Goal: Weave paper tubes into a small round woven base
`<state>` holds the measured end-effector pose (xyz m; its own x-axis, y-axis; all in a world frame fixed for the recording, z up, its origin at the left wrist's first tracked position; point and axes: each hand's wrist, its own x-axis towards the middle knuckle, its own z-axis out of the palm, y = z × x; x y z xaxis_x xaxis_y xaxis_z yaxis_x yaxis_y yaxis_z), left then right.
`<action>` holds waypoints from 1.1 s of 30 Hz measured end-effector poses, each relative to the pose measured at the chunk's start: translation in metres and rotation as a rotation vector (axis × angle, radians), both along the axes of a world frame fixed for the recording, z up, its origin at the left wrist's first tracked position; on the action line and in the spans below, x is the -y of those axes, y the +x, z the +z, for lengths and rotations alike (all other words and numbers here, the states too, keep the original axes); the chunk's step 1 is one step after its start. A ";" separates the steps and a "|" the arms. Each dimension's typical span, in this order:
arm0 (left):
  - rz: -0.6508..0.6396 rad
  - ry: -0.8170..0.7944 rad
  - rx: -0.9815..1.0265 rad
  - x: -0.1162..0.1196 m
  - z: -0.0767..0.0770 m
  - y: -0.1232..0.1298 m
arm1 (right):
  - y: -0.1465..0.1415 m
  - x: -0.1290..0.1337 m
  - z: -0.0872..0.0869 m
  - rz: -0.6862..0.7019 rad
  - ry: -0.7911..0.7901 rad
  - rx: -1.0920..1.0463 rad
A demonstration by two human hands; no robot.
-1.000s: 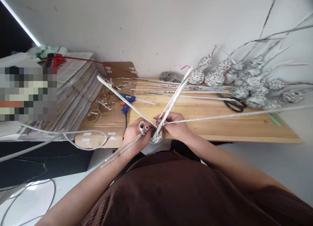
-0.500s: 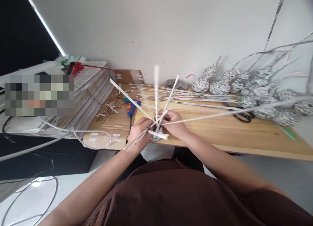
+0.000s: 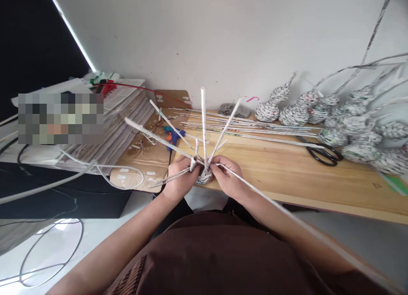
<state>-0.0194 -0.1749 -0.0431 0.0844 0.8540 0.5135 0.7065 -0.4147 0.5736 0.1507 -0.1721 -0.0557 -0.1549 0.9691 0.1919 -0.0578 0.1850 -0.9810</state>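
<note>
Head view, I note: left hand (image 3: pixel 179 180) and right hand (image 3: pixel 227 179), fingers curled, pinch the woven bundle (image 3: pixel 204 177) at the table edge (image 3: pixel 287 197).

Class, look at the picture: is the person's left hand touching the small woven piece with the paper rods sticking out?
Touching. The head view shows the left hand wrapped against the side of the woven piece, fingers pressed on its rods with no gap.

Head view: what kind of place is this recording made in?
Probably a home craft bench for paper-tube weaving. Both hands, left hand and right hand, grip a small woven piece. Finished woven gourds, a glue gun and scissors lie on the wooden board.
</note>
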 end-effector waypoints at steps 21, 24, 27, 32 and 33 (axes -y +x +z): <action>0.079 -0.152 0.162 0.001 0.014 0.004 | -0.002 -0.009 -0.006 -0.146 0.139 0.202; 0.060 -0.256 0.290 -0.003 0.015 0.002 | 0.000 -0.021 -0.001 -0.090 0.096 0.229; -0.076 -0.396 0.450 -0.008 0.020 -0.004 | 0.002 -0.040 0.004 -0.030 0.065 0.247; -0.357 -0.599 0.515 -0.009 0.032 -0.024 | 0.001 -0.070 0.010 0.086 0.058 0.323; -0.368 -0.606 0.504 -0.009 0.033 -0.028 | 0.000 -0.073 0.011 0.122 0.070 0.336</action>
